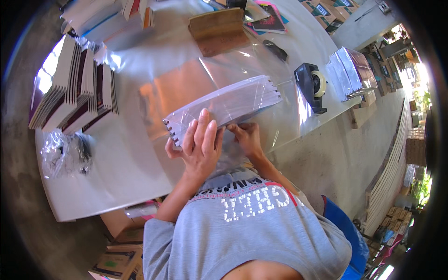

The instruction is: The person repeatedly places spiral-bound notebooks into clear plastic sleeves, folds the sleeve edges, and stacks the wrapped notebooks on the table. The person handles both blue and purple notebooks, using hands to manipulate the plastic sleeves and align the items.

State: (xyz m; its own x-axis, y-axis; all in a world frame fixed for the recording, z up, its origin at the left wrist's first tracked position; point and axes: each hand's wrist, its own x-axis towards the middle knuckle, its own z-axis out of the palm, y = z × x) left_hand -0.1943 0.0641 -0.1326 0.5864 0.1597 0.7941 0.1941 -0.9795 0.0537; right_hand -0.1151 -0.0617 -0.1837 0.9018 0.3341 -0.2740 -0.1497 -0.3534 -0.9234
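A stack of spiral-bound notebooks (224, 100) lies at a slant in front of me, covered in clear plastic film, with dark coils showing at both ends. My left hand (200, 142) holds its near side, fingers extended up over the pages and thumb by the left end. Close by on the right, my right hand (246, 139) has thumb and fingertips pinched at the near edge of the stack, on the plastic film (231, 151). What lies between those fingertips is partly hidden.
Piles of spiral-bound notebooks (77, 88) stand at the left, above crumpled plastic (60, 151). A tape dispenser (310, 88) sits right of the stack, with wrapped notebooks (352, 72) beyond. Toward the back are a brown folded cardboard piece (219, 32) and a dark object (275, 50).
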